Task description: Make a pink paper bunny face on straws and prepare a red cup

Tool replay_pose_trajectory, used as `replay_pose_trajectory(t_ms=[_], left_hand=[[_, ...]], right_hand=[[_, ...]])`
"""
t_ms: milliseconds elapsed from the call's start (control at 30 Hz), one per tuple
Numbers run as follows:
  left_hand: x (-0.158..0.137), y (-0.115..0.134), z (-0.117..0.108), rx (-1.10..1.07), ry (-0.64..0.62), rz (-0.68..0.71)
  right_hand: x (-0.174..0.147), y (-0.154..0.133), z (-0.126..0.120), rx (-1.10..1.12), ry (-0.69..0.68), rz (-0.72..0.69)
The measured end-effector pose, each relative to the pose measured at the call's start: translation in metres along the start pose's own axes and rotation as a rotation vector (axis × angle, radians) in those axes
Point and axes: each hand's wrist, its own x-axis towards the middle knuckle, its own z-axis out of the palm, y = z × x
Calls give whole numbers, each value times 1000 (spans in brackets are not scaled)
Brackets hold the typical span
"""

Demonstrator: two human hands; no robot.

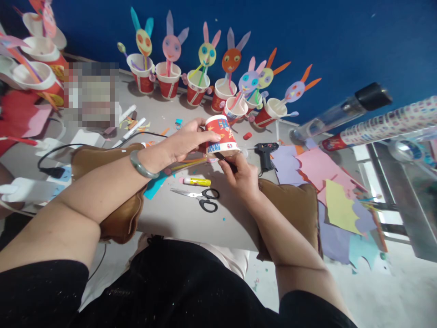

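A red paper cup (222,130) with printed figures is tipped upside down, its white rim pointing down. My left hand (186,139) is closed around the cup's left side, thumb across the front. Just under the rim, my right hand (243,175) pinches a thin black object (219,156); its tip and exact kind are hidden. Below the cup lie black-handled scissors (201,197) and a yellow glue stick (197,181). Straws (187,165) lie by my left wrist. To the right of the cup rests a black glue gun (266,155).
Several cups with paper rabbit heads (170,68) line the blue wall. Coloured paper sheets (341,202) and a stack of paper cups (382,122) are at the right. Brown cushions (290,212) sit under both arms. Power strips (30,191) and a black cable are at the left.
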Motion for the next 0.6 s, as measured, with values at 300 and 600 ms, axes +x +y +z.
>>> replay_pose_trajectory(t_ms=[300,600], left_hand=[[-1,-1,-1,-8,4,-19],[0,0,0,-28,-2,-9]], right_hand=[[0,0,0,-28,11,-27],[-1,2,2,-46,32,-33]])
